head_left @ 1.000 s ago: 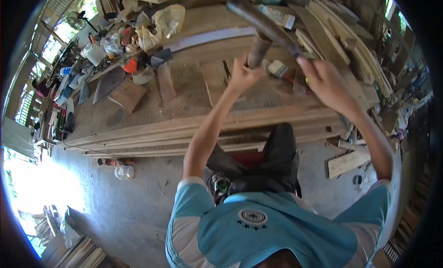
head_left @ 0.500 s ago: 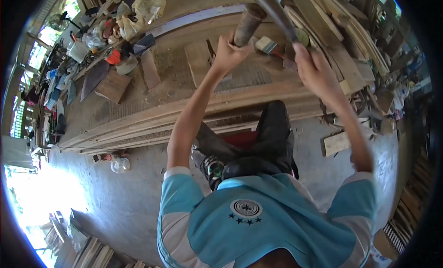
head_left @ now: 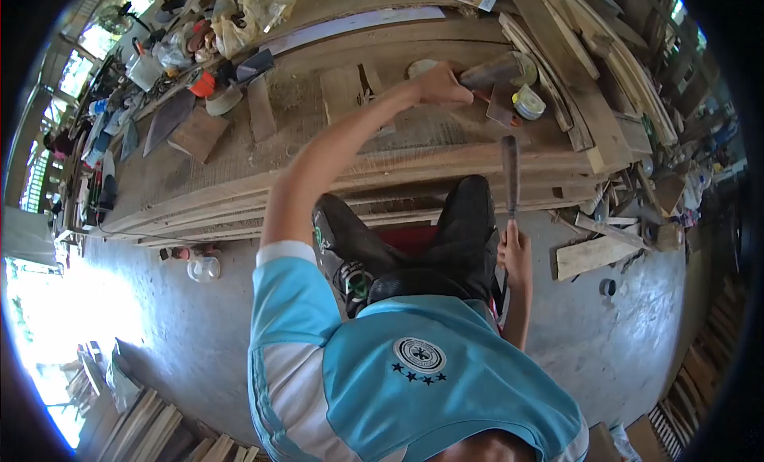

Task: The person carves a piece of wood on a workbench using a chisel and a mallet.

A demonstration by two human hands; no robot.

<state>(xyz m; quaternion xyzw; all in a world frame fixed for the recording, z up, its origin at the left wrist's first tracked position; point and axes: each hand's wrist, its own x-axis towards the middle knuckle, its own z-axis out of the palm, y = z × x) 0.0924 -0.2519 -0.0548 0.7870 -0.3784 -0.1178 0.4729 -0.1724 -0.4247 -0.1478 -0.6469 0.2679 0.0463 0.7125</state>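
L hand [head_left: 443, 88] closed on L end of cyl. [head_left: 492, 70], R hand [head_left: 515, 253] gripping fwd-pointing tool [head_left: 511, 175]

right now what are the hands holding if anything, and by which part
Right hand: a long dark tool, by its narrow near end. Left hand: a brownish cylinder, seemingly by its left end.

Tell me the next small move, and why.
Probably ease the long blade away from the right knee: in this view the right hand holds it pointing up beside that knee, while the left hand grips the wooden cylinder.
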